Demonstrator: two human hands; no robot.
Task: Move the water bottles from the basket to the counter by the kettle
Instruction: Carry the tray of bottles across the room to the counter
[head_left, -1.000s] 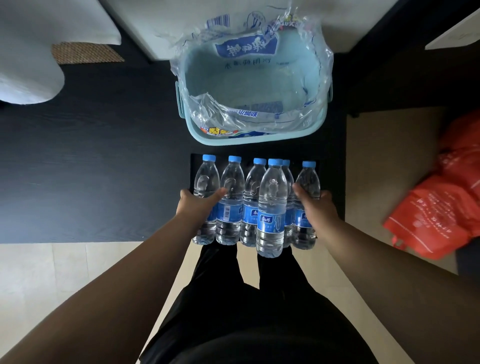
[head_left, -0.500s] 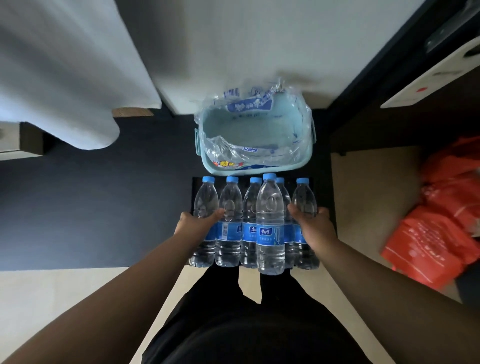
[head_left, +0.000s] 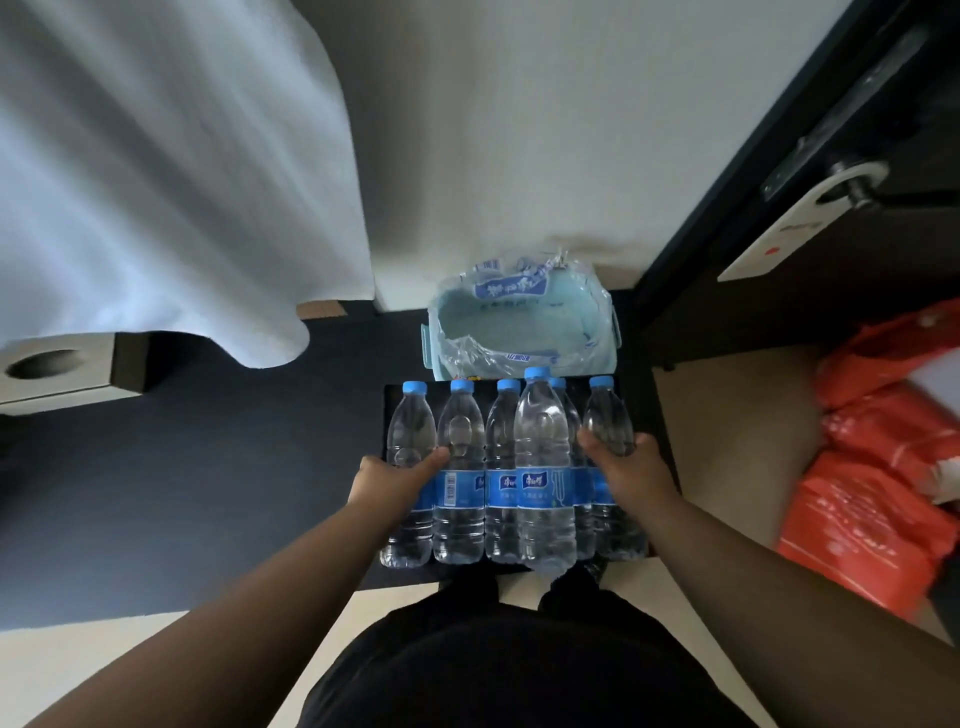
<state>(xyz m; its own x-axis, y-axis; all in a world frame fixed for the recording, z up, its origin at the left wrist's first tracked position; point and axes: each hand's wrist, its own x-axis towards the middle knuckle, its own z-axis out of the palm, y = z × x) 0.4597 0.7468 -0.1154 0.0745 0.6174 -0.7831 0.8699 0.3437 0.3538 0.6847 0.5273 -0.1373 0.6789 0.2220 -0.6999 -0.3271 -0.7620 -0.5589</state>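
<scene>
1. Water bottles (head_left: 511, 473), six by the blue caps, are sitting mid-frame in a tight row clamped between your two hands, with one bottle riding in front of the others. They are hanging above the edge of a dark floor mat (head_left: 208, 493), clear of the basket.
2. Your left hand (head_left: 395, 478) is pressing the left end of the row, thumb lying across the second bottle; your right hand (head_left: 631, 467) is pressing the right end, fingers wrapped on the outermost bottle. Both are gripping, not slack.
3. Basket (head_left: 524, 332), pale blue and lined with crumpled plastic wrap (head_left: 498, 283), is standing just above the caps in the frame, against the wall, and looks empty.
4. Neither counter nor kettle is showing, so you are probably carrying; keep squeezing inward evenly as you are turning.
5. Watch the front bottle: it is likely held only by side pressure and may be first to slip. Consider tucking it back or bracing the row against your body.
6. Mind the orange bags (head_left: 872, 467) at the right of the frame while stepping.
</scene>
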